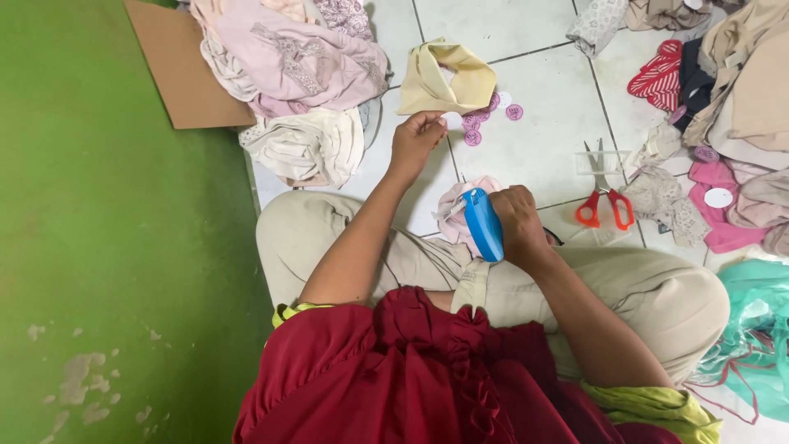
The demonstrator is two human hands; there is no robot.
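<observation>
Tiled floor (542,140) seen from above, with a person sitting cross-legged on it in beige trousers and a dark red top. All places below are given from the blue tagging gun (483,224), which sits near the middle, just above the person's lap. Far to its left, a green wall (107,247) fills that side. Up and to the left lies a heap of pink and cream clothes (296,74), with a sheet of brown cardboard (185,70) beyond it. To the far right, another clothes pile (731,107) runs along the edge, and a teal plastic bag (760,345) lies lower right. The right hand (519,224) is closed around the gun's handle, touching it on the right. A small pink garment (456,210) lies just behind the gun, against its tip. Above and slightly left, the left hand (415,136) pinches the lower edge of a yellow cloth (448,78), fingers narrow. Red scissors (604,201) lie to the right on the floor. Small round purple tags (472,131) are scattered just above.
</observation>
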